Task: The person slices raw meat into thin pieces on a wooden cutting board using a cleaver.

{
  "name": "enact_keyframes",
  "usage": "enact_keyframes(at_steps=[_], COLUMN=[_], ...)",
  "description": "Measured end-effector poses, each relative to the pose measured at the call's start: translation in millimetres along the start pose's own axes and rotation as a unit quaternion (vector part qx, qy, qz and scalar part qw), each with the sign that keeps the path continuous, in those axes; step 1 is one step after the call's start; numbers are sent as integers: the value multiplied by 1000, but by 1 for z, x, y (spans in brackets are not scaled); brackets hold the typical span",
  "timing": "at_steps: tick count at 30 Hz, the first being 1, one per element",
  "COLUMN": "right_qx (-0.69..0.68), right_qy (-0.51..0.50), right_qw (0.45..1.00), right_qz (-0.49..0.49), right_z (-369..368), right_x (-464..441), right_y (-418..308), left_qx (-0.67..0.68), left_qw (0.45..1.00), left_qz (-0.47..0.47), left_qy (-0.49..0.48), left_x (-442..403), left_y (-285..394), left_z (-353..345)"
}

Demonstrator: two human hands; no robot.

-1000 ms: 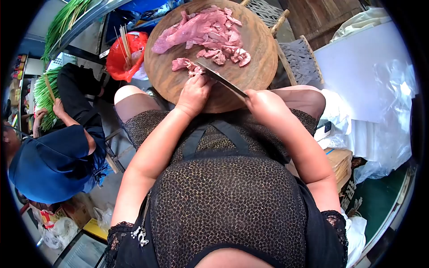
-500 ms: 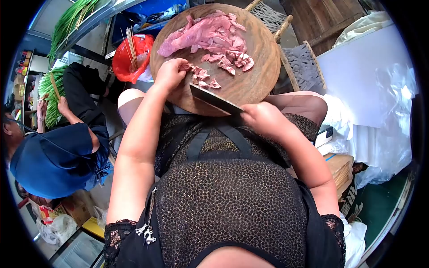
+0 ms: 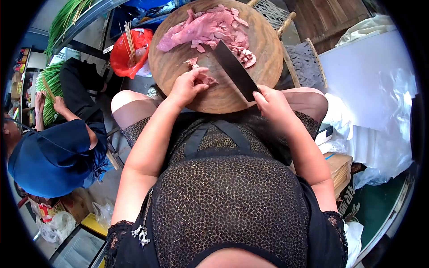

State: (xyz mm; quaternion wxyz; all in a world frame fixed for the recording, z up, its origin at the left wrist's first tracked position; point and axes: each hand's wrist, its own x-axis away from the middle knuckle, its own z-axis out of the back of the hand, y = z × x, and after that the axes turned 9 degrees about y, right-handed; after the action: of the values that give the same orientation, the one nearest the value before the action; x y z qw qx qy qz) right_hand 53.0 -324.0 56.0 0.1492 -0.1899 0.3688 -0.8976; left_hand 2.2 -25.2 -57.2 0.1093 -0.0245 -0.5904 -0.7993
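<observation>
My right hand is closed around the handle of a cleaver. Its dark, broad blade points away from me and to the left, over the round wooden chopping board. My left hand has its fingers curled on small cut pieces of meat at the near left of the board. One more scrap lies just beyond those fingers. Toward the far side rests a larger pink slab of meat, with sliced pieces heaped along its right; the blade tip partly covers the heap.
Left of the board, a red plastic bag holds thin sticks. A person in blue sits at the left, handling green stalks. A woven chair stands beyond the board, and a white panel is at the right.
The cleaver has swung from the board's near edge to point farther away, its tip now by the meat heap. My left hand has moved right and nearer, onto the small pieces.
</observation>
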Motion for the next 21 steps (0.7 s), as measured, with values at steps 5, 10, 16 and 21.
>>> enact_keyframes(at_steps=[5,10,16,21], right_qx=[-32,3,29,63], right_qy=[2,-4,18,15], right_qw=[999,1000,996,992], right_qz=[13,21,80,110], right_z=[3,2,2,-1], right_x=[23,25,25,29], right_y=[-1,-9,-8,-5], left_qx=[-311,-294,-319,-382], left_qw=[918,899,831,826], left_qz=[-202,-286,-432,-389], left_qy=[141,156,148,140], left_x=[17,16,16,35], left_y=[19,15,12,12], left_z=[0,-16,-6,-11])
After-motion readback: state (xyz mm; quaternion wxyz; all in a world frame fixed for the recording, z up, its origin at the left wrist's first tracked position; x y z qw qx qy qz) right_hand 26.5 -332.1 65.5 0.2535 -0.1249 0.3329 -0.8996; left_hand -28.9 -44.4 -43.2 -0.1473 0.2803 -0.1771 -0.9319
